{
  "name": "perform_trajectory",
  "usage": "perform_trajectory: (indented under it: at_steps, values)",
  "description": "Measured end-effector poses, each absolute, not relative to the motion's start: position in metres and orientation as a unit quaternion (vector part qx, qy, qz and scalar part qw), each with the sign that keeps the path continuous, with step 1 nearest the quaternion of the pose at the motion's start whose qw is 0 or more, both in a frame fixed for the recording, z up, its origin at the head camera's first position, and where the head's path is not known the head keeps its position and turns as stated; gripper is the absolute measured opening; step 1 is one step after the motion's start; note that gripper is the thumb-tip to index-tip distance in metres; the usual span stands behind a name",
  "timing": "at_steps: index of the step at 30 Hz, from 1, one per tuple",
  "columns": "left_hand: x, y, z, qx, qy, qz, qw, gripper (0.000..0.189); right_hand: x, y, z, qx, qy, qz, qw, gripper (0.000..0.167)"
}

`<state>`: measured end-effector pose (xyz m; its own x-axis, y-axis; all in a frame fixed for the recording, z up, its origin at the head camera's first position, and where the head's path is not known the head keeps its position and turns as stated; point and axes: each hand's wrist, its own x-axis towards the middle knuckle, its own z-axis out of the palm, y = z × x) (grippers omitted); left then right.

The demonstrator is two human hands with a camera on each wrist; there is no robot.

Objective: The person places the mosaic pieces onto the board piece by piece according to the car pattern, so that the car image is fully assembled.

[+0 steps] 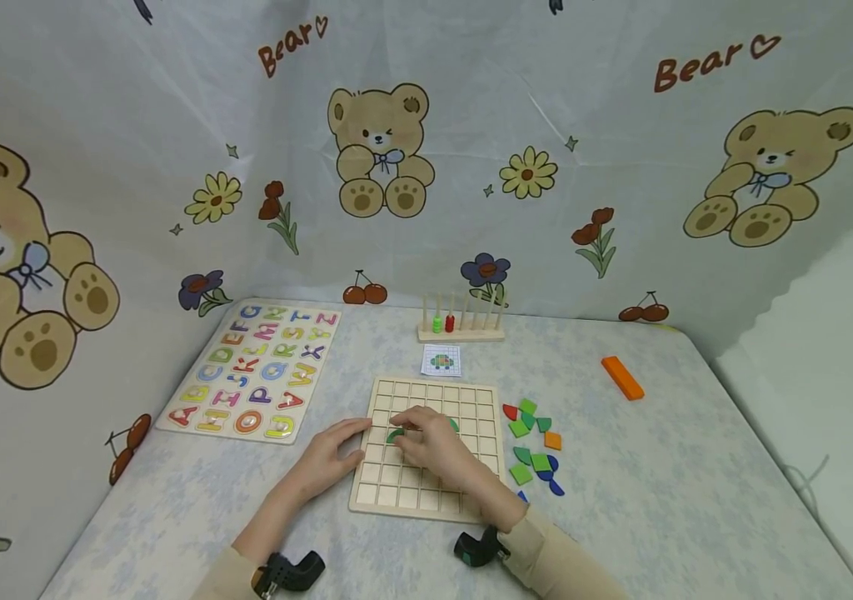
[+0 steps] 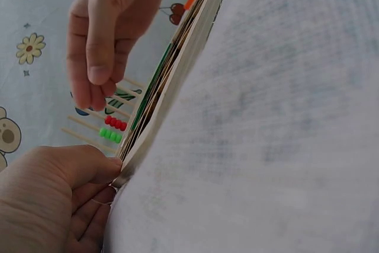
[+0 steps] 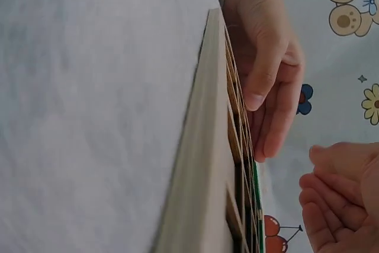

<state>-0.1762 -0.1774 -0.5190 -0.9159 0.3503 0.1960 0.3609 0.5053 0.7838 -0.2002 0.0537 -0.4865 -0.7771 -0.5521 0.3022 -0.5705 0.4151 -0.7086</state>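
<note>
A wooden grid board (image 1: pixel 389 496) lies in the middle of the table. My left hand (image 1: pixel 329 457) rests against its left edge, thumb and fingers touching the rim; in the left wrist view the thumb (image 2: pixel 98 167) is right at that edge. Over the board is my right hand (image 1: pixel 437 446), its fingers loosely bent and nothing visible between them in the right wrist view. Under its fingertips a green curved piece (image 1: pixel 395 435) sits in the grid, and another green piece (image 1: pixel 454 425) shows behind the hand. The hand hides some middle cells.
Loose green, blue, red and orange pieces (image 1: pixel 520 473) are scattered right of the board. Behind it are a pattern card (image 1: pixel 441 361) and a peg rack (image 1: pixel 464 335) with green and red beads. An alphabet board (image 1: pixel 254 367) lies left, an orange block (image 1: pixel 622 377) far right.
</note>
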Motion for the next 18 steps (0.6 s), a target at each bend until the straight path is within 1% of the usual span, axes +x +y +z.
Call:
perform_trajectory:
  at_steps: [4, 9, 14, 18]
  values:
    - [-0.176, -0.178, -0.520, -0.208, -0.868, -0.452, 0.009, 0.047, -0.199, 0.058, -0.473, 0.316, -0.827, 0.464, -0.019, 0.029]
    - [-0.176, -0.178, -0.521, -0.209, -0.867, -0.452, 0.006, 0.047, -0.201, 0.068, -0.462, 0.297, -0.812, 0.500, -0.039, 0.029]
    - [-0.177, -0.178, -0.520, -0.208, -0.868, -0.451, 0.006, 0.048, -0.207, 0.086, -0.452, 0.293, -0.814, 0.501, -0.028, 0.033]
    - [-0.177, -0.177, -0.519, -0.211, -0.869, -0.448, 0.009, 0.048, -0.216, 0.108, -0.446, 0.276, -0.827, 0.489, -0.001, 0.035]
